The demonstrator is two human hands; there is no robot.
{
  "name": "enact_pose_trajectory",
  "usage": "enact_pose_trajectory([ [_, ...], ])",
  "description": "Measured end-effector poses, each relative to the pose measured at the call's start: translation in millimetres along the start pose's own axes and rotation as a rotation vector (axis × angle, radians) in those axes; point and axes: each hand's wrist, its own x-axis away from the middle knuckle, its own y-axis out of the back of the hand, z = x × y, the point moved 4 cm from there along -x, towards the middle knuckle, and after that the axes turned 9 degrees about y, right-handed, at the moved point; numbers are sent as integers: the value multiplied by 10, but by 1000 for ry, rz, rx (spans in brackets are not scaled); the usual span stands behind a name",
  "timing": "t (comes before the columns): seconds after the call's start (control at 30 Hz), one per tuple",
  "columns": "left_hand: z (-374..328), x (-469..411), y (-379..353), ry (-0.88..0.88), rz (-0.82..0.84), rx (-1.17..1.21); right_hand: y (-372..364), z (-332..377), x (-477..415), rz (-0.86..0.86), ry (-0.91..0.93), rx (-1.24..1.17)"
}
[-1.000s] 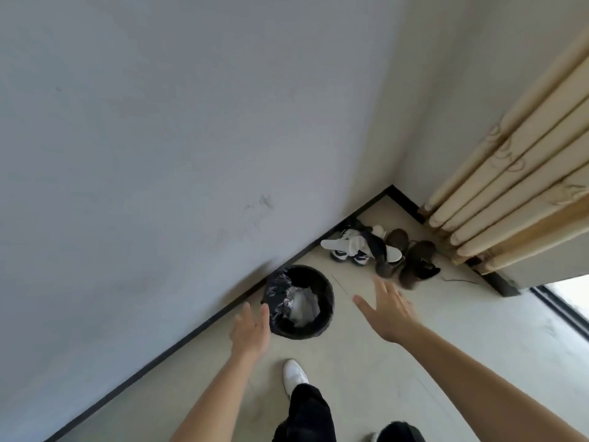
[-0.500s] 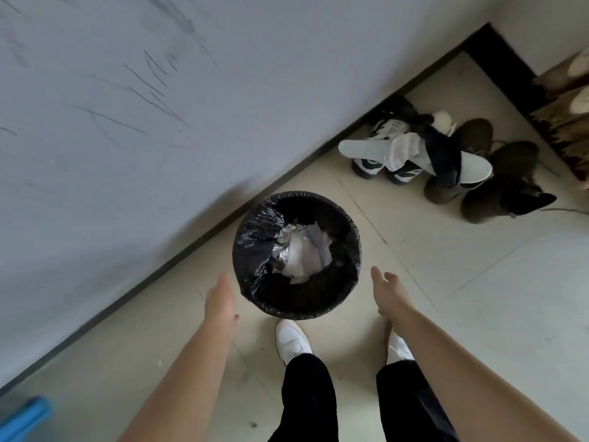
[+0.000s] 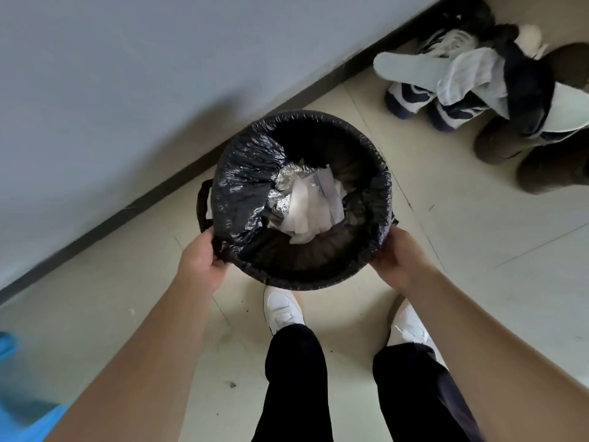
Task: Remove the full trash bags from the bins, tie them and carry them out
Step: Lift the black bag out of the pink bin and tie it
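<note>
A round black bin point(image 3: 360, 269) stands on the floor by the wall, lined with a black trash bag point(image 3: 245, 193) folded over its rim. White paper and silver foil scraps point(image 3: 309, 202) lie inside the bag. My left hand point(image 3: 200, 260) grips the bag's edge at the rim's near-left side. My right hand point(image 3: 398, 256) grips the bag's edge at the near-right side. A bag handle loop point(image 3: 202, 202) sticks out on the left.
A grey wall point(image 3: 127, 74) with a dark baseboard runs behind the bin. Several shoes and boots point(image 3: 497, 97) sit at the upper right. My own white shoes point(image 3: 282, 309) stand just below the bin. Something blue point(image 3: 19, 406) lies at the lower left.
I have leaned in closer over the bin. Both hands went from hovering open beside the bin to gripping the bag's edge at the rim.
</note>
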Motion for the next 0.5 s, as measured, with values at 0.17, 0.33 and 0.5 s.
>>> enact_pose_trajectory([
  [0.17,-342,650,115,-368,-303,-63,-53,478,529,-205,134,329],
  [0.33,-442,1687,-232,-1065,-228,-640,-499,908,1248,-73,645,592],
  [0.5,-201,1779,-381,-725,-104,-853,-580,1055,1571,27,501,952],
])
